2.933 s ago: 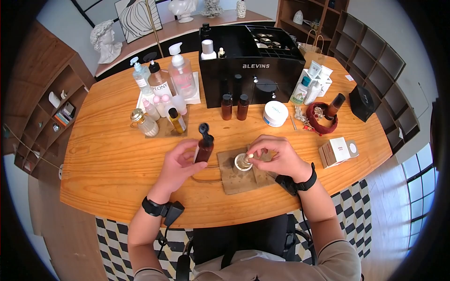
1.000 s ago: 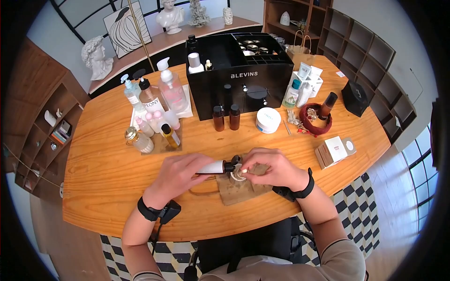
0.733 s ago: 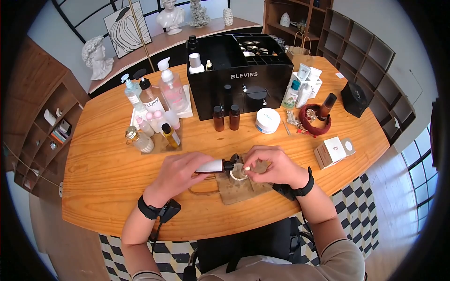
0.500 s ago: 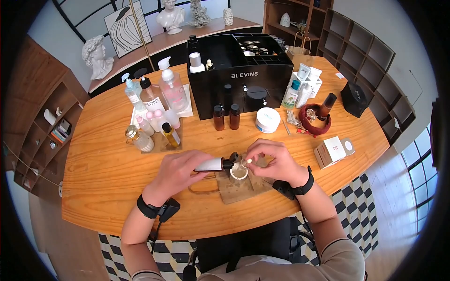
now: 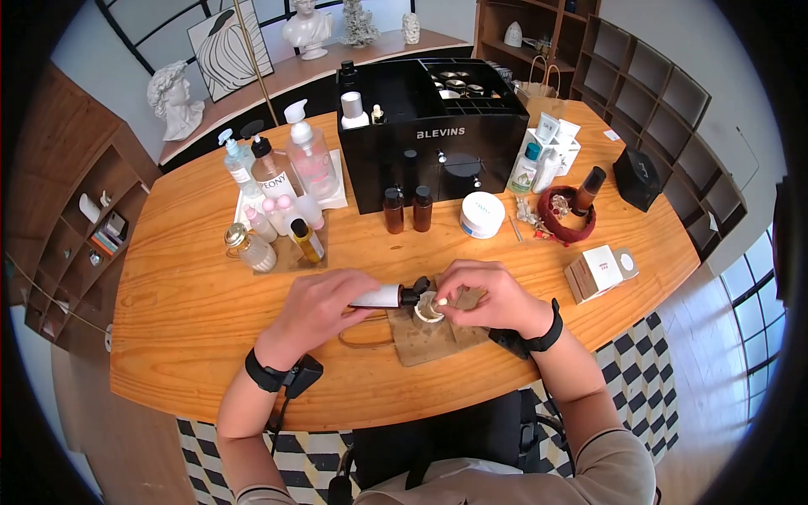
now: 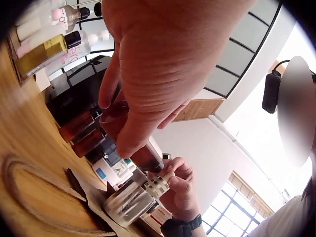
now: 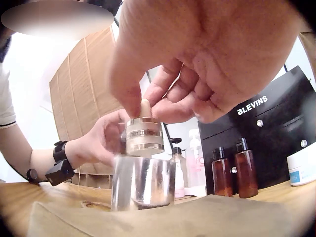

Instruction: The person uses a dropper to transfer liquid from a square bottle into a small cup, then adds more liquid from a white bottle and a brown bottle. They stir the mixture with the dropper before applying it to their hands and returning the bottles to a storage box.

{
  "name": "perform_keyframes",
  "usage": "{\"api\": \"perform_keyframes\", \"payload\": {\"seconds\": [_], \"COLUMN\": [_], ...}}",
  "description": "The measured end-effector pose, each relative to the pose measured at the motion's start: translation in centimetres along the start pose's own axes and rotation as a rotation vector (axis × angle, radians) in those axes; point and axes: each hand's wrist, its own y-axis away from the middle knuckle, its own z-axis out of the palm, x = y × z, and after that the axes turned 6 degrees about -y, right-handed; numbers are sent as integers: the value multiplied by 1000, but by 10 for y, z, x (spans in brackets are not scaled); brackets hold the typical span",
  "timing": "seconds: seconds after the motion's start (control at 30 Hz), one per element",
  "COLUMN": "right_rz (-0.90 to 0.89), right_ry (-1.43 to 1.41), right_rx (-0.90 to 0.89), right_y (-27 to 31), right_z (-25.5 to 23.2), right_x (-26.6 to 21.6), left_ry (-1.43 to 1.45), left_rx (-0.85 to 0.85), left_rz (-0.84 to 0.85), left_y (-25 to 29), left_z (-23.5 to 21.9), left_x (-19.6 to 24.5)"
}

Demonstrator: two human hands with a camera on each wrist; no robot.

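My left hand [image 5: 316,307] grips a brown bottle [image 5: 377,297] with a white label and an open black flip cap. The bottle lies tilted nearly level, its mouth at a small cup [image 7: 143,183] with shiny walls and a pale rim. My right hand [image 5: 497,296] pinches the pale knob of a small lid-like piece [image 7: 144,136], clear and gold with printed lettering. This piece hangs close over the cup's mouth in the right wrist view. Under the cup lies a stained brown paper bag [image 5: 421,351] with a string handle.
Two brown bottles [image 5: 422,210] and a white jar [image 5: 482,215] stand before a black organizer [image 5: 429,164]. Pump bottles [image 5: 310,168] and smaller bottles are at left. A red bowl [image 5: 560,225] and a carton [image 5: 596,271] are at right.
My left hand has tipped the bottle from upright to nearly level and brought it to the cup. My right hand has shifted slightly, still pinching the lid-like piece. The head view has shifted too.
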Motion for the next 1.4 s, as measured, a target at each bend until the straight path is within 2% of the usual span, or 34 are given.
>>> {"api": "perform_keyframes", "payload": {"seconds": [0.1,0.23,0.3,0.37,0.53,0.63,0.7,0.8,0.87,0.93,1.0,1.1,1.33,1.4], "right_rz": [18,-35,25,31,-39,39,-1,20,5,-9,-75,-115,-102,-131], "right_ry": [-67,29,-41,-55,30,-40,-51,-49,-49,-53,16,13,-8,-14], "right_rx": [56,83,-3,24,64,-16,60,47,48,44,181,215,124,207], "right_y": [0,-3,0,0,-1,0,0,-1,0,1,1,1,1,2], "right_z": [-2,-2,-1,-2,-1,-2,-3,-2,-5,-7,-11,-7,-1,-4], "right_x": [1,0,2,0,2,0,0,3,4,2,-5,-9,-2,-1], "left_ry": [-11,6,16,15,14,21,20,12,11,11,14,-1,0,-3], "left_rx": [-5,6,-9,-16,-9,-16,-18,17,2,-9,-20,1,-7,-3], "left_rz": [-66,-1,14,-65,-16,-29,-68,-58,25,11,-5,-23,-28,-32], "left_y": [-3,0,-1,-3,-2,-1,-1,-3,-1,1,2,0,1,1], "left_z": [-3,0,-1,-4,-2,-2,-2,-1,1,0,1,1,-1,-1], "left_x": [5,-1,0,6,1,2,4,4,-1,-1,0,0,-1,-1]}}
